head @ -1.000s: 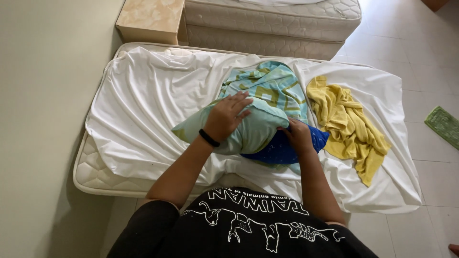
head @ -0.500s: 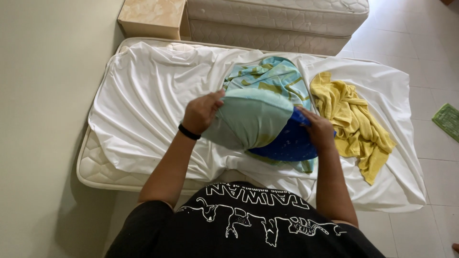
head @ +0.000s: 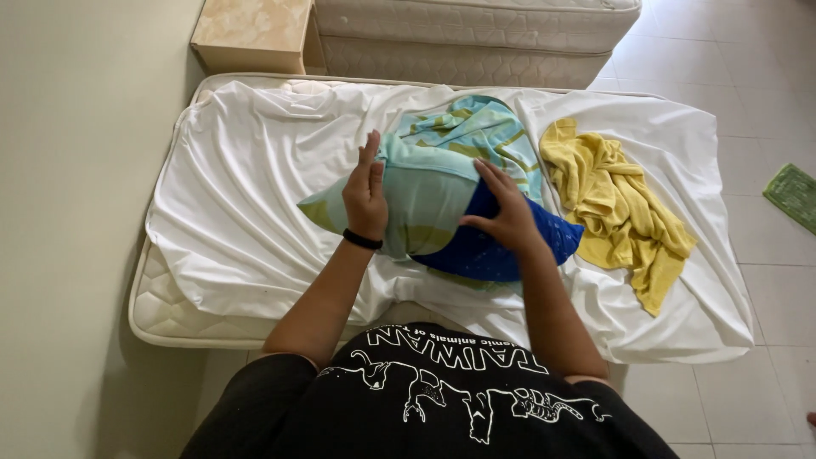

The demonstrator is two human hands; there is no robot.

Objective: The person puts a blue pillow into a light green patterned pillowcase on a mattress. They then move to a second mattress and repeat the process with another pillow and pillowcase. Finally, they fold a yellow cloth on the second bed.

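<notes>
Left hand [head: 365, 197] flat, fingers together, pressing pale green pillowcase [head: 425, 200] at its 9 o'clock edge. Right hand [head: 503, 212] spread wide on blue pillow [head: 501, 251], poking out of case at 5 o'clock. Both on white sheet [head: 246, 195] mid-mattress. Yellow towel [head: 616, 204] crumpled at 3 o'clock, apart. Beige box [head: 251, 34] at 11 o'clock. Green mat [head: 795, 194] far right on floor.

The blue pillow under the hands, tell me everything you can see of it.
The blue pillow is deep blue with tiny pale dots, soft and plump. It lies on the white sheet, mostly covered by a light green pillowcase; only its near right end shows. The right hand rests on it; the left hand presses the pillowcase.
</notes>
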